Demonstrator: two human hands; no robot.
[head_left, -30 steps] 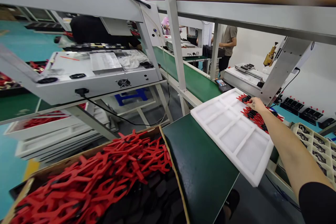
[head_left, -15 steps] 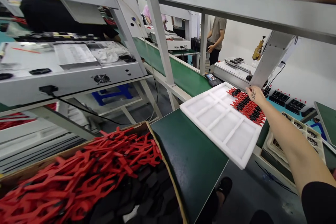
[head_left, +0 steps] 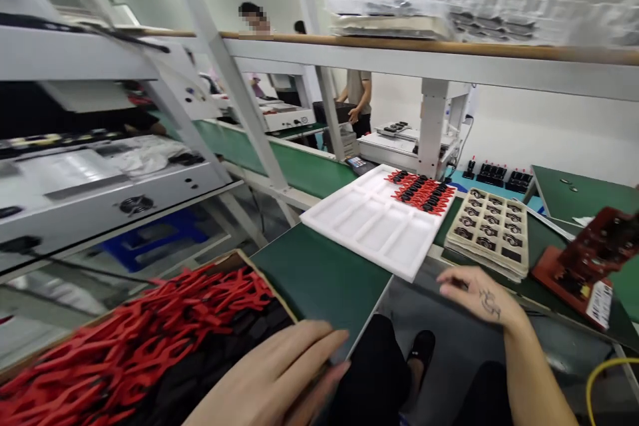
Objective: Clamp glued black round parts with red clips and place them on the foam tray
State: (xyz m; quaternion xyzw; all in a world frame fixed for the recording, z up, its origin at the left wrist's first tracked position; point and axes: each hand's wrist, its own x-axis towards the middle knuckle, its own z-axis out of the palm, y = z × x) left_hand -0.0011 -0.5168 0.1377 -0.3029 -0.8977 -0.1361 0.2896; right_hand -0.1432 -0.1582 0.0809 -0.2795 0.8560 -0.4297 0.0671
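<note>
My left hand [head_left: 279,369] is at the bottom middle, fingers stretched out, over the right edge of an open cardboard box [head_left: 267,286]. Heaped in that box are red forked plastic parts [head_left: 164,326] and black blocks [head_left: 249,333]. Just past the bench's front edge hovers my right hand [head_left: 476,293], which has a dark mark on its back. Its fingers are loosely extended, and I see nothing in them. Between the hands and the conveyor lies a white compartment tray [head_left: 367,233], with rows of red-and-black parts [head_left: 422,192] filling its far right compartments.
Beige trays of round black parts [head_left: 489,223] are stacked right of the white tray. Farther right stands a red metal fixture [head_left: 579,266]. A grey frame post [head_left: 234,73] and a shelf beam [head_left: 399,56] cross the view. People work beyond the green conveyor [head_left: 299,163].
My right hand has left the red-and-black parts in the white tray and drawn back toward me. My left hand has come into view. The camera has turned right and up.
</note>
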